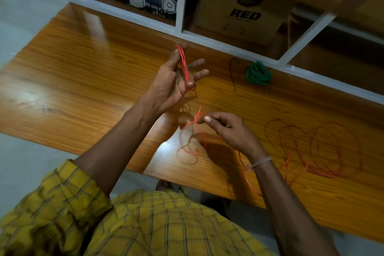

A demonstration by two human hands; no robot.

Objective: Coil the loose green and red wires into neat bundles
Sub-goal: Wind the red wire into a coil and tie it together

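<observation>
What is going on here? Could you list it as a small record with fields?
left hand: holds red wire wound in loops over its fingers
right hand: pinches the same wire lower down
loose red wire: sprawled on the wooden table, still uncoiled
green wire: already bundled, near the white shelf frame

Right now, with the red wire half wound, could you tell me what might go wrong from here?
1. The wound turns of red wire sit over the spread fingers of the left hand; they could slip off and undo the coil.
2. The loose red loops lie overlapping on the table, so pulling with the right hand may tangle them.
3. Slack runs under the right wrist and over the table edge, where it might snag.
</observation>
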